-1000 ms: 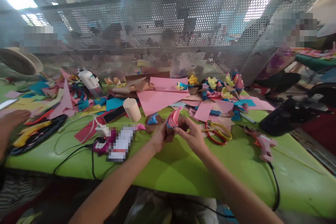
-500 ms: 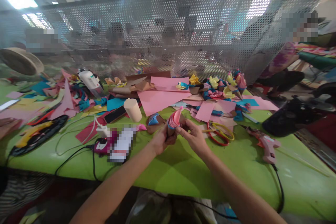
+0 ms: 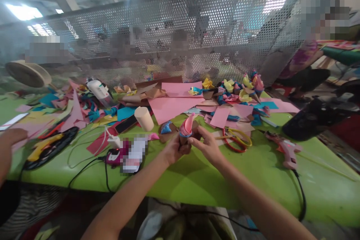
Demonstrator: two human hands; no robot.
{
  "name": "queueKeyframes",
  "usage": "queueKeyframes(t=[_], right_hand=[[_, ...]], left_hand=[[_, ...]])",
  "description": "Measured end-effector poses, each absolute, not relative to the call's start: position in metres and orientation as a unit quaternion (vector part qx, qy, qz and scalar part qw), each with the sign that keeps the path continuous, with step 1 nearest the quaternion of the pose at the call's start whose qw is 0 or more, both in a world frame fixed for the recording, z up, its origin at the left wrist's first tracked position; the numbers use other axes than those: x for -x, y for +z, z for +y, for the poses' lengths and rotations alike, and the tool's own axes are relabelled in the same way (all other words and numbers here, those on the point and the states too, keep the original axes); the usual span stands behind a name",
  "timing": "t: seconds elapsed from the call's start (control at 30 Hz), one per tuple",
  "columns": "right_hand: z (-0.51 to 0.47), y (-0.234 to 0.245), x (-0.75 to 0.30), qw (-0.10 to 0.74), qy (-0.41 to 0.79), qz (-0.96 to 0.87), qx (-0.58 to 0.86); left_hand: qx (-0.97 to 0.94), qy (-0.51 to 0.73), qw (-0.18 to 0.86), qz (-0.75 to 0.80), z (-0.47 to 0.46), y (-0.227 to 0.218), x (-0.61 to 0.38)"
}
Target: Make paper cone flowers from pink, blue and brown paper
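Observation:
Both my hands meet over the green table (image 3: 197, 180) around a small paper cone craft (image 3: 186, 127), pink and blue at its pointed top with a brown base. My left hand (image 3: 174, 148) wraps the brown base from the left, fingers closed. My right hand (image 3: 206, 146) pinches the same piece from the right with thumb and fingers. A brown and blue paper piece (image 3: 165, 129) lies just behind my left hand.
Red and yellow scissors (image 3: 236, 138) and a pink glue gun (image 3: 285, 150) lie to the right. Pink paper sheets (image 3: 171, 107), a cream roll (image 3: 144, 118), a white bottle (image 3: 98, 90) and coloured scraps crowd the back. Another person's hand (image 3: 9, 140) is at the left. A perforated metal screen (image 3: 180, 33) stands behind.
My hands and the cone have stayed nearly in place. The other person's hand at the left drew back, then came forward again. The view tilted slightly.

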State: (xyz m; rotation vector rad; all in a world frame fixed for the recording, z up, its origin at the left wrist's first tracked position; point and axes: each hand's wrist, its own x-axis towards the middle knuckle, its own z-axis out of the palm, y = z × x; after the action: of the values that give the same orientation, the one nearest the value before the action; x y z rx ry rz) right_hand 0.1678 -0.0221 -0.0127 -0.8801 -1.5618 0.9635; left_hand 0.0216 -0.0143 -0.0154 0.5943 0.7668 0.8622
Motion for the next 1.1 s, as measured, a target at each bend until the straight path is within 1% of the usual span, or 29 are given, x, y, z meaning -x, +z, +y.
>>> queueKeyframes(t=[0.17, 0.63, 0.83, 1.1], right_hand=[[-0.023, -0.011, -0.167, 0.529, 0.406, -0.648, 0.368], [-0.025, -0.014, -0.167, 0.523, 0.526, -0.566, 0.36], [-0.027, -0.018, -0.168, 0.516, 0.533, -0.56, 0.368], [-0.028, -0.013, -0.173, 0.501, 0.487, -0.599, 0.391]], left_hand=[[-0.286, 0.392, 0.8, 0.353, -0.014, -0.017, -0.02], [-0.304, 0.341, 0.823, 0.338, -0.021, -0.018, -0.018], [-0.274, 0.352, 0.821, 0.355, -0.021, -0.019, -0.022], [-0.242, 0.399, 0.797, 0.383, -0.023, -0.024, -0.027]])
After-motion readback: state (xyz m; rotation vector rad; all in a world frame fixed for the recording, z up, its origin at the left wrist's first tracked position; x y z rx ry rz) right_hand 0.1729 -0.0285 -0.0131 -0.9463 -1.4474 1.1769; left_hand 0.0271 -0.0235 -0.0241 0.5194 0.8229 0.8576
